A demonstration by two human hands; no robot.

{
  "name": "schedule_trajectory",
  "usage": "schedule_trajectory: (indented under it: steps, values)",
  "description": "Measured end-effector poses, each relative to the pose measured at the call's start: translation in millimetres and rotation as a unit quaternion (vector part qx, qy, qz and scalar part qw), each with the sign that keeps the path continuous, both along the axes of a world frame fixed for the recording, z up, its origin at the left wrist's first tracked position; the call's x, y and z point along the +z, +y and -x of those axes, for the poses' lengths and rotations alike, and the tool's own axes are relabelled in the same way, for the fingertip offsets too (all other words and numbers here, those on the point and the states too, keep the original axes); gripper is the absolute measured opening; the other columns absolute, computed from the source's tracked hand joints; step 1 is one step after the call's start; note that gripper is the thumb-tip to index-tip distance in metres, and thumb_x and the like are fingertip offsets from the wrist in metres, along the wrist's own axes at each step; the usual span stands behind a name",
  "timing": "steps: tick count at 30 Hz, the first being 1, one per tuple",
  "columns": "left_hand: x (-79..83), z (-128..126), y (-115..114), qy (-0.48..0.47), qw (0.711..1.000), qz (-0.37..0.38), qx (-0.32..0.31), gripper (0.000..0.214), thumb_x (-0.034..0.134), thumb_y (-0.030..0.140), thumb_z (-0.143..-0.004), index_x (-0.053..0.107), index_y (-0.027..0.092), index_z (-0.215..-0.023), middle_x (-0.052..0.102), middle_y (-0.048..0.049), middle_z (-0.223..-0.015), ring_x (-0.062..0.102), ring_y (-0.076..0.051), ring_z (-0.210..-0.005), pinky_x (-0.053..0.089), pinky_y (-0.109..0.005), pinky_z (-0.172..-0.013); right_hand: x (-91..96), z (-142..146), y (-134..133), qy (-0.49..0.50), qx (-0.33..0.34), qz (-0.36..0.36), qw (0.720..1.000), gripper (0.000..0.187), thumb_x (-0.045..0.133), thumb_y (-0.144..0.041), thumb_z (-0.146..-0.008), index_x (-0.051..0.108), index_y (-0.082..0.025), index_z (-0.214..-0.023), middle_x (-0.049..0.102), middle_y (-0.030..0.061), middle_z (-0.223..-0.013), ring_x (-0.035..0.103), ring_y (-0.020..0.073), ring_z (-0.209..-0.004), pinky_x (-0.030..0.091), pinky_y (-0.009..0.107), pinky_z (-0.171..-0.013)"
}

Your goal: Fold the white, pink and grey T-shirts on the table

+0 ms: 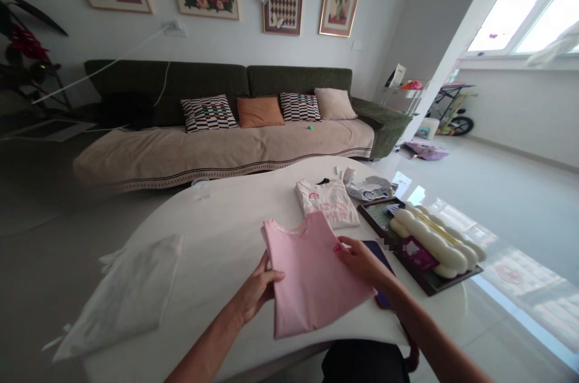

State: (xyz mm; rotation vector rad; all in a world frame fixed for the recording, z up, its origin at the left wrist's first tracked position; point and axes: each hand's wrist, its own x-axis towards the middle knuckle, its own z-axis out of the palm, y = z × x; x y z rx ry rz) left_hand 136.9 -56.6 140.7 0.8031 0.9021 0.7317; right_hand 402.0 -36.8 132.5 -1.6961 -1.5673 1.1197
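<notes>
Folded pink shirt (312, 280) was held between left hand (260, 288) and right hand (359, 259) over the counter (217, 220), collar (293, 230) pointing away, each grip pinching a side edge, underside apparently clear of the top but hidden.

The pink shirt (307, 280), apparently folded, tilts above the table (217, 220).

On the table (226, 208), a bag (129, 295) lies left of the held shirt (310, 280), a tray (377, 213) right; behind, a sofa (289, 77).
</notes>
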Motion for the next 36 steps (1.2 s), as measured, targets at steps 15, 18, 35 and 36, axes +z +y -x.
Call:
schedule_trajectory:
  steps: [15, 18, 35, 36]
  values:
    - [-71.7, -60, 117, 0.266, 0.957, -0.099, 0.06, 0.064, 0.054, 0.023, -0.076, 0.027, 0.015, -0.133, 0.058, -0.0086, -0.101, 0.057, -0.011, -0.075, 0.043, -0.019, -0.059, -23.6, -18, 96, -0.263, -0.109, -0.168, 0.944, 0.048, 0.049, -0.016, -0.078, 0.044, -0.012, -0.126, 0.039, 0.0178, -0.134, 0.037, 0.0285, -0.123, 0.032, 0.04, -0.097]
    - [-98.4, 14, 70, 0.298, 0.927, -0.207, 0.091, 0.052, 0.051, 0.024, -0.076, 0.036, 0.017, -0.125, 0.058, -0.007, -0.101, 0.059, -0.011, -0.075, 0.048, -0.024, -0.069, -76.5, 46, 42, -0.287, -0.013, -0.193, 0.938, 0.046, 0.046, -0.02, -0.08, 0.045, -0.017, -0.126, 0.033, 0.0122, -0.139, 0.03, 0.0249, -0.127, 0.03, 0.038, -0.1]
    - [-87.1, 232, -61, 0.569, 0.704, -0.414, 0.099, 0.042, 0.04, 0.015, -0.078, 0.046, 0.018, -0.119, 0.052, -0.0091, -0.117, 0.047, -0.019, -0.113, 0.039, -0.037, -0.098, -93.3, 151, -98, -0.375, 0.104, -0.088, 0.917, 0.045, 0.035, -0.025, -0.085, 0.044, -0.016, -0.128, 0.028, 0.0112, -0.142, 0.019, 0.0249, -0.132, 0.03, 0.04, -0.099]
    - [-88.1, 231, -62, 0.573, 0.702, -0.414, 0.089, 0.042, 0.04, 0.014, -0.078, 0.046, 0.017, -0.119, 0.052, -0.009, -0.117, 0.047, -0.019, -0.113, 0.038, -0.036, -0.098, -93.6, 153, -104, -0.369, 0.103, -0.082, 0.92, 0.047, 0.035, -0.024, -0.085, 0.041, -0.016, -0.13, 0.027, 0.011, -0.142, 0.017, 0.0241, -0.132, 0.03, 0.039, -0.099]
